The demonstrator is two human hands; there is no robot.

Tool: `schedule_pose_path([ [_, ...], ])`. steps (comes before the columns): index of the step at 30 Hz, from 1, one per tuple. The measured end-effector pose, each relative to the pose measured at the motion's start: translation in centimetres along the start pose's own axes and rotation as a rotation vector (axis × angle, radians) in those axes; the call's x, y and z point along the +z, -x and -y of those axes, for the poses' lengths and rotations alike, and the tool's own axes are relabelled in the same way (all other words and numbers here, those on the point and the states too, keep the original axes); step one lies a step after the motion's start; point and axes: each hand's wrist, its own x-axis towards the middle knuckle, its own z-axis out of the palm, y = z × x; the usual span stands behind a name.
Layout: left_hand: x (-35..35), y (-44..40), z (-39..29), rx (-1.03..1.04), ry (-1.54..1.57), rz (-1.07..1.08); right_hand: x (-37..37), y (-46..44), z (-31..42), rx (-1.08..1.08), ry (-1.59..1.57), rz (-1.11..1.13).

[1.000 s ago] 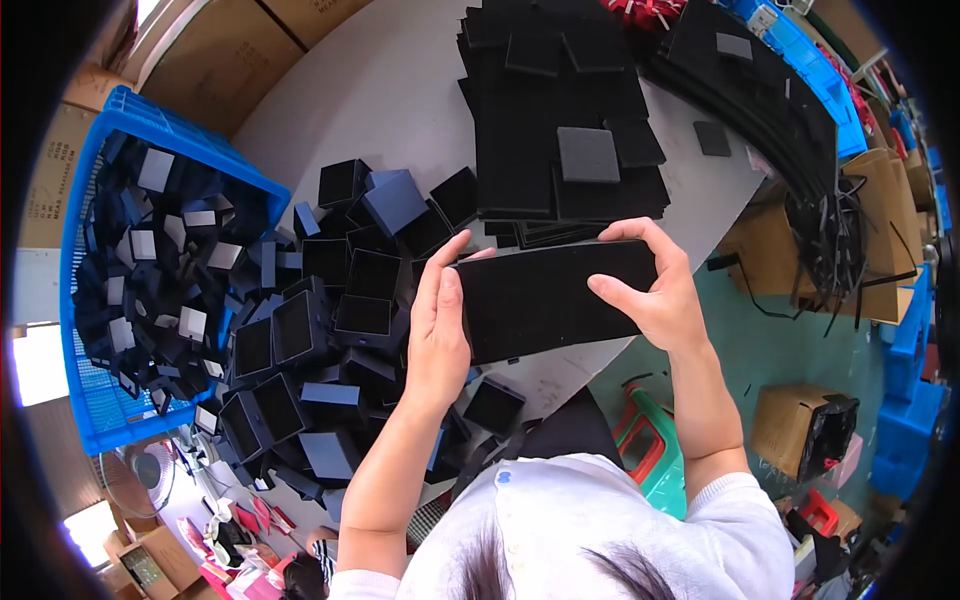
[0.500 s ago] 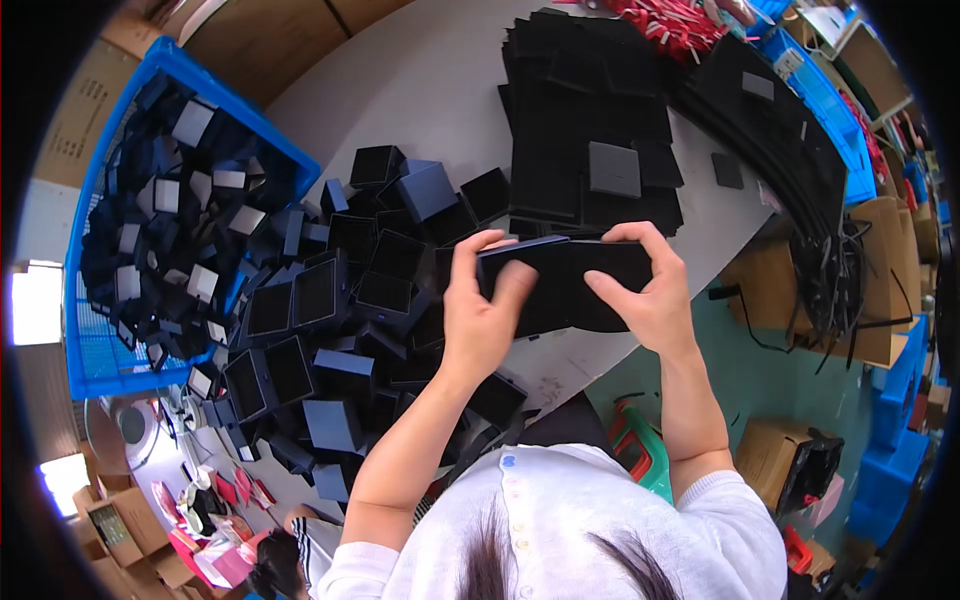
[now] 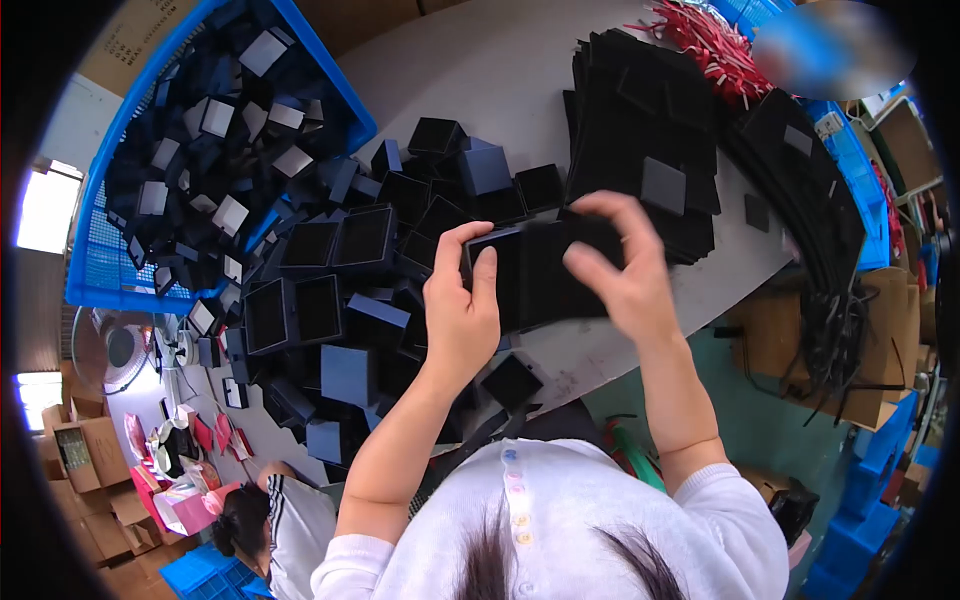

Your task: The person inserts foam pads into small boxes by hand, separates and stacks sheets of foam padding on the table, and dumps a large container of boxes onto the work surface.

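Observation:
My left hand (image 3: 465, 290) is closed around the left end of an opened black-lined box (image 3: 535, 285), its thumb pressed on the near face. The box is dark, with two flat halves side by side. My right hand (image 3: 630, 265) is at the box's right end, blurred by motion, with thumb and fingers spread apart; whether it touches the box is hard to tell. Left of my hands lies a heap of dark blue gift boxes, some open with black lining, such as one open box (image 3: 340, 240). A stack of black sheets (image 3: 640, 120) lies beyond my right hand.
A blue plastic crate (image 3: 325, 65) full of small boxes stands at the left. Black strips (image 3: 810, 200) hang over the table's right edge near red-and-white ties (image 3: 700, 50). A seated person (image 3: 290, 520) is at lower left. Cardboard boxes (image 3: 880, 310) stand right.
The box has turned so its black inside faces me more. My right hand has shifted up and left along its right end. The camera view has swung, moving the table rightward.

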Motion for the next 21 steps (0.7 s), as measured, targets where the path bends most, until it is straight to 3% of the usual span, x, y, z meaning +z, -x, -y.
schedule_pose_path([
  [1,-1.1,-0.1,0.4,0.134,-0.052,-0.085,0.0,-0.2,-0.4,0.003,0.106,-0.251],
  [2,-3.0,-0.1,-0.1,0.1,-0.053,-0.118,-0.4,-0.2,-0.3,-0.013,0.168,-0.495],
  [5,-10.1,0.0,0.6,0.086,-0.235,-0.271,-1.0,1.9,1.7,0.067,-0.24,-0.441],
  [8,-17.4,0.1,4.0,-0.19,-0.053,-0.238,-0.3,4.5,3.9,0.023,-0.181,-0.398],
  [10,-20.1,0.4,5.6,-0.191,-0.321,-0.271,0.3,5.9,4.6,0.027,-0.231,-0.398],
  [11,-21.1,0.6,5.5,-0.316,-0.213,-0.178,0.5,6.3,4.5,0.042,-0.234,-0.382],
  [12,-21.4,0.8,5.6,-0.31,-0.209,-0.181,0.8,6.7,4.4,0.06,-0.243,-0.359],
  [14,-22.5,1.9,6.7,-0.007,-0.523,-0.22,2.6,6.8,5.6,0.062,-0.239,-0.328],
  [16,-23.4,1.8,7.9,0.065,-0.345,-0.258,4.6,6.6,6.1,0.026,-0.232,-0.285],
  [17,-23.7,1.5,8.5,0.149,-0.38,-0.313,5.5,6.7,6.2,0.024,-0.137,-0.251],
  [18,-24.1,0.9,8.6,0.262,-0.66,-0.402,6.5,6.9,5.9,0.049,-0.068,-0.238],
  [19,-24.2,0.8,7.9,0.122,-0.408,-0.395,7.9,7.2,5.6,0.115,-0.128,-0.253],
  [21,-25.5,0.8,8.5,0.3,-0.586,-0.475,7.0,7.2,3.0,0.305,-0.182,-0.27],
])
